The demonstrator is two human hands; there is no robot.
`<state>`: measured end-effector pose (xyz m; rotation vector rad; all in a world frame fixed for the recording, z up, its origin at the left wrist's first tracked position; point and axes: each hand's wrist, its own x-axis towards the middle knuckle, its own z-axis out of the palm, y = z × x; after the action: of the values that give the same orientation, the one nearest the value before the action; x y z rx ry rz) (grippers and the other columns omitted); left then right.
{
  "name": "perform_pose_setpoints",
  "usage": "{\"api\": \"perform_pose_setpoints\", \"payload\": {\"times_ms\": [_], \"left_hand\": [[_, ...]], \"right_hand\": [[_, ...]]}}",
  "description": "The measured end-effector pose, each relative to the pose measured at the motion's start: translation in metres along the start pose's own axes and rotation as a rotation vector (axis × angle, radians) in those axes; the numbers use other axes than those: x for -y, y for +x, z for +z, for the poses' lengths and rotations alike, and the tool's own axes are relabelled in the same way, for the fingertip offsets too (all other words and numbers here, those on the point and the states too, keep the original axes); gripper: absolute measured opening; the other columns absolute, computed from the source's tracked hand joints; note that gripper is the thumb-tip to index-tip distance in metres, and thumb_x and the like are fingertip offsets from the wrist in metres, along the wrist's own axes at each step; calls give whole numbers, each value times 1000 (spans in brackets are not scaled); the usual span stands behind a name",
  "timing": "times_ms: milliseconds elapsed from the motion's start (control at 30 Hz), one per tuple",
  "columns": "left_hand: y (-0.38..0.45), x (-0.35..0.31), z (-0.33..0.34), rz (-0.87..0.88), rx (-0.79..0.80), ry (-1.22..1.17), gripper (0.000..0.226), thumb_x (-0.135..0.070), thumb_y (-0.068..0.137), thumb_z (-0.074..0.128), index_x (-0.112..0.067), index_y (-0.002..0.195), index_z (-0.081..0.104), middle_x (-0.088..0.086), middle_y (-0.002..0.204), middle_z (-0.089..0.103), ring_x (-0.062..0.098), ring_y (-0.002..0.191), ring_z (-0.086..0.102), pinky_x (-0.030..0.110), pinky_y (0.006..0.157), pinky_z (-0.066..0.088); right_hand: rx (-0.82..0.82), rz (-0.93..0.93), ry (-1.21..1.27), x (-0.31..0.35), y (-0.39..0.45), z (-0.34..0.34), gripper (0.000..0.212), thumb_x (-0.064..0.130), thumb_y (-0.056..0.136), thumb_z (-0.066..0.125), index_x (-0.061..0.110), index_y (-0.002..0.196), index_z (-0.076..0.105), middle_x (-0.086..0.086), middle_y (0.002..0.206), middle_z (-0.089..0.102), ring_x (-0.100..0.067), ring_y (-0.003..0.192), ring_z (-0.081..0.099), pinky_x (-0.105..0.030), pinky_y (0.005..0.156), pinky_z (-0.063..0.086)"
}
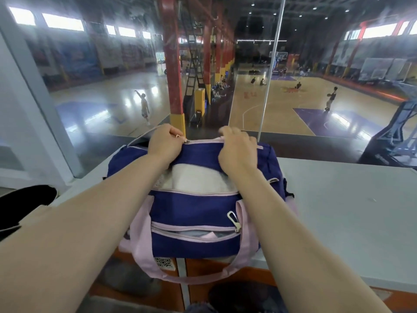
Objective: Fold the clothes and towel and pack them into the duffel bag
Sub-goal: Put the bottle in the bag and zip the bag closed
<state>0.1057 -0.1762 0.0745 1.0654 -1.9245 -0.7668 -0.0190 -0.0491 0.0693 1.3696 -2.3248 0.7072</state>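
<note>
- Duffel bag (194,208), navy with pink trim, sits on the grey surface (352,213) in front of me, its near end hanging slightly over the front edge.
- Main zipper partly open; white towel (198,179) shows inside the opening, packed in the bag between my two forearms.
- My left hand (163,143) is at the far end of the bag top, its grip pinching the zipper pull (180,136) between fingertips.
- My right hand (235,147) is just beside it, grip clenched on the bag's pink-edged top seam, fingers curled over the fabric.
- The two hands are near each other, not touching, a short stretch of closed zipper between them.
- Front pocket (194,233) on the bag's near face is unzipped; something pale is inside, can't tell what. Its metal zipper tab (232,218) sits at the pocket's right end.
- Pink strap (198,279) loops down below the surface edge; QR label (163,262) on the bag's lower left.
- Dark object (24,199) at the left edge, partly cut off, can't identify.
- Glass pane (112,75) behind the surface looks down on a basketball court (282,109) with several people standing or sitting; red pillar (173,64) between the courts.
</note>
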Motion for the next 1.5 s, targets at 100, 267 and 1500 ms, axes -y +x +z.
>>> {"api": "perform_pose_setpoints", "payload": {"times_ms": [100,267,1500], "left_hand": [[-6,6,6,-11,16,-63,4,-18,88,64,-20,91,63,-10,84,60,14,89,58,27,81,43],[-8,9,1,40,37,-37,7,-20,86,67,-23,89,62,-12,81,59,2,76,54,19,69,38],[17,42,-49,-178,-95,-2,12,-16,84,65,-26,77,66,-4,96,65,18,96,57,30,87,45]], "right_hand": [[91,-232,89,28,-1,17,47,11,94,46,25,139,50,-4,132,62,-27,117,57,-42,101,40],[126,-65,72,25,2,29,30,31,102,42,24,123,63,-3,116,67,-26,102,62,-37,84,48],[105,74,-147,4,4,26,22,20,98,44,15,115,57,-6,119,61,-29,112,52,-47,97,34]]}}
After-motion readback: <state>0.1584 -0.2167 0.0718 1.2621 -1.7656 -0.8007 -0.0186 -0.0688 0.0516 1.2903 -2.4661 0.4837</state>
